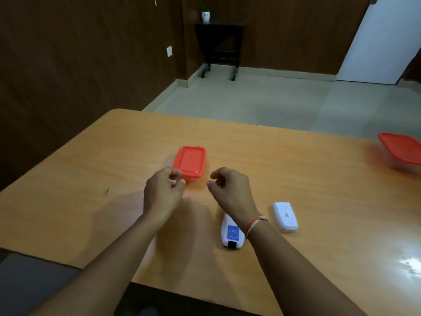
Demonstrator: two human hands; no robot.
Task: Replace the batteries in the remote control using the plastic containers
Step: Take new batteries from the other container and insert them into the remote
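Note:
A clear plastic container with a red lid stands on the wooden table, lid on. My left hand hovers just in front of its near left corner, fingers curled, holding nothing I can see. My right hand hovers to the container's right, fingers also curled and empty. The white remote control lies face down under my right wrist, partly hidden, with a blue label and a dark slot showing. Its white battery cover lies apart to the right. A second red-lidded container sits at the table's far right.
The table's near edge runs diagonally below my forearms. Beyond the table lies a pale tiled floor, with a dark side table bearing a small white pot against the brown wall and a white door at the right.

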